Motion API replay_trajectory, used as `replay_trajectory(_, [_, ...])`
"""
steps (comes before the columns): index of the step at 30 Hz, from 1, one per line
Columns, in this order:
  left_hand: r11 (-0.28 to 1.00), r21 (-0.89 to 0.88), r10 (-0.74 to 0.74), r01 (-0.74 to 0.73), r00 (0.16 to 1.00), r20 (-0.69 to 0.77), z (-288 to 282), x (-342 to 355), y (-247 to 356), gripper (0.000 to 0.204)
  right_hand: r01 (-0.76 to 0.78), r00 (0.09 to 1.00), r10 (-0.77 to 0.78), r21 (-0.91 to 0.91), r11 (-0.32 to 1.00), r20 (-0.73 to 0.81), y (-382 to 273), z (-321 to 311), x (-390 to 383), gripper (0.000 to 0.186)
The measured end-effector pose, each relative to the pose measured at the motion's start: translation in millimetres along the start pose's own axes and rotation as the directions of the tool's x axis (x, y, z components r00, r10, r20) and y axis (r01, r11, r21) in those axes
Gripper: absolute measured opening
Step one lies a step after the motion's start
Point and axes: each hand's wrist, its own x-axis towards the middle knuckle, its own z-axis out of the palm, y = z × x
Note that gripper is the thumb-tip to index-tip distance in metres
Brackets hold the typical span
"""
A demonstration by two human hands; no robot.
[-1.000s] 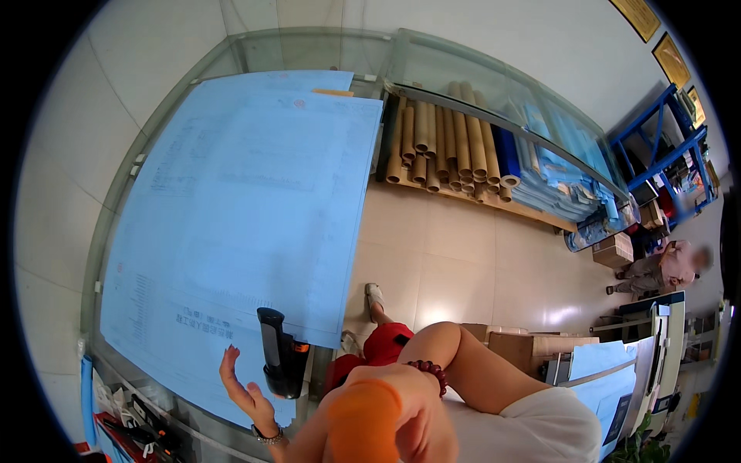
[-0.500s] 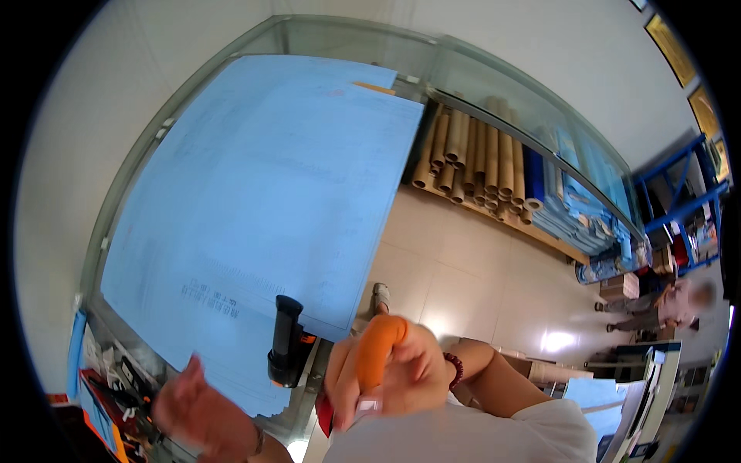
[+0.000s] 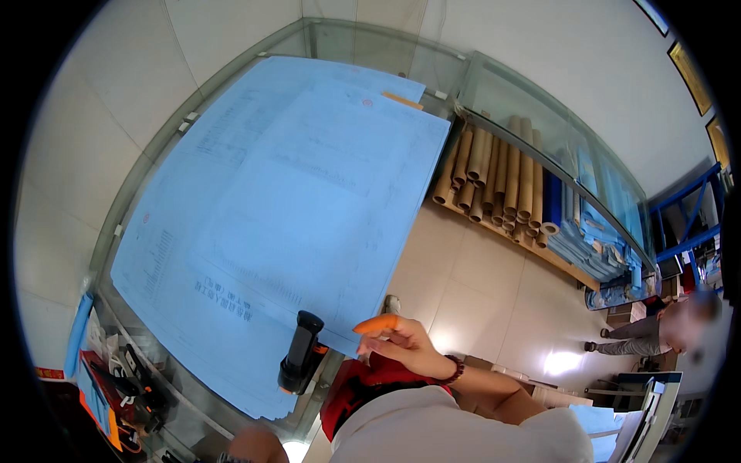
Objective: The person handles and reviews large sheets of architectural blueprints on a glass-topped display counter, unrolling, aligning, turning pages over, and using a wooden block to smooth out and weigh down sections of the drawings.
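Note:
A broad stack of blue printed drawing sheets [image 3: 309, 208] lies on the glass table. At the sheets' near right corner stands a black-handled tool with orange parts [image 3: 301, 355]; its exact kind does not show. Just right of it, my right hand [image 3: 397, 343] hangs in the air, an orange finger cover [image 3: 377, 323] on its outstretched index finger. The other fingers bend loosely, with nothing visible in them. Only a piece of my left hand [image 3: 258, 444] shows at the lower edge, below the near end of the sheets; its fingers are hidden.
Brown cardboard tubes [image 3: 502, 177] and folded blue sheets [image 3: 575, 239] fill a low shelf beyond the table's right side. Tools and cables [image 3: 127, 386] clutter the lower left. A person [image 3: 656, 328] stands at the far right, near a blue metal rack [image 3: 687, 212].
My left hand has drawn down, mostly out of view. My right hand has turned, its covered index finger now pointing left. The view has shifted, and the sheets sit slightly farther right.

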Motion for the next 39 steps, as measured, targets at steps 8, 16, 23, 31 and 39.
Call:
replay_trajectory(8, [-0.321,0.748,-0.828,0.58,0.211,-0.519,-68.7,-191.1,31.9,0.082,0.224,0.971,-0.161,-0.912,0.344,0.178,115.8,-25.6,17.8,0.051])
replay_trajectory(16, [-0.441,0.76,-0.757,0.477,0.257,-0.6,-72.7,-245.6,51.3,0.052,0.262,0.944,0.209,-0.965,0.0,0.256,170.2,-2.9,24.9,0.089])
replay_trajectory(23, [-0.457,0.724,-0.678,0.518,0.323,-0.66,-104.3,-218.6,37.7,0.046,0.279,0.96,0.124,-0.913,-0.297,0.253,175.0,6.5,21.5,0.055])
replay_trajectory(31, [-0.451,0.736,-0.661,0.506,0.365,-0.656,-224.7,-187.4,30.2,0.049,0.267,0.964,0.098,-0.903,-0.335,0.249,187.0,7.1,19.7,0.055])
replay_trajectory(39, [-0.408,0.772,-0.627,0.487,0.465,-0.625,-312.7,-175.4,18.3,0.05,0.267,0.96,0.152,-0.936,-0.23,0.236,195.9,-1.6,21.2,0.056])
